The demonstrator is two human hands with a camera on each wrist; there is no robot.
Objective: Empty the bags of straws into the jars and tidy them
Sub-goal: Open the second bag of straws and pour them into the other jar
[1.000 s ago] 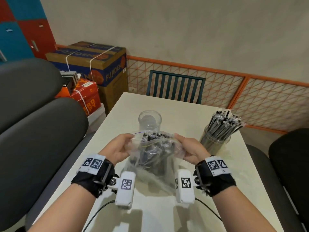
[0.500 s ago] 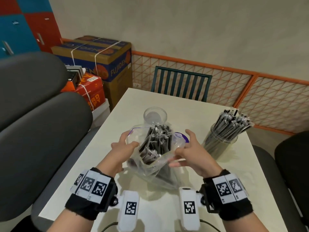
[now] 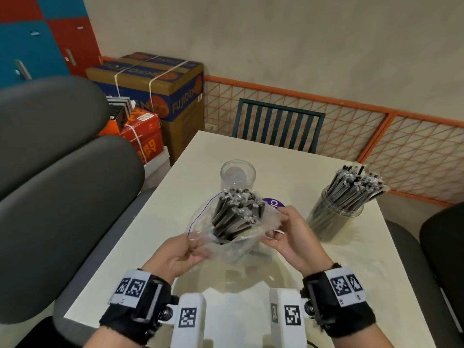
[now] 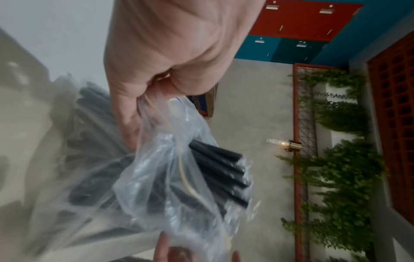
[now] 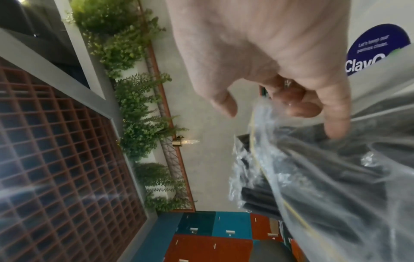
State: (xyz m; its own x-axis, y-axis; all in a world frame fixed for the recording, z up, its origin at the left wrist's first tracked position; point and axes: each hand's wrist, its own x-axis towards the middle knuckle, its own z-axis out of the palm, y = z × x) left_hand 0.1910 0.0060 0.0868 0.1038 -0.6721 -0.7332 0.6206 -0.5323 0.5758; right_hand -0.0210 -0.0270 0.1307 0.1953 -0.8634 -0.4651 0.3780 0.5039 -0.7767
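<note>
Pale table (image 3: 175, 197), plain wall, chair (image 3: 277, 124) at far edge, empty jar (image 3: 237, 174) and full jar (image 3: 336, 217) well apart, bag (image 3: 233, 249) of straws (image 3: 236, 212) above near-centre, left hand (image 3: 173, 257) and right hand (image 3: 293, 237) pinching its rim, seemingly clear of tabletop.

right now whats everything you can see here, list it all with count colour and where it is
plastic bag: one, clear, held up over the table's near middle, mouth open
straws in bag: a bundle, black, in clear wrappers, tops poking out of the bag
empty jar: one, clear, behind the bag
full jar: one, clear, packed with black straws, right side of the table
table: one, off-white
sticker: one, purple, on the table, partly hidden by the bag
slatted chair: one, dark green, at the far end
padded chairs: dark grey, along the left
cardboard boxes: brown and blue, orange-red, far left
left hand: pinches the bag's left rim
right hand: fingers grip its right rim
</note>
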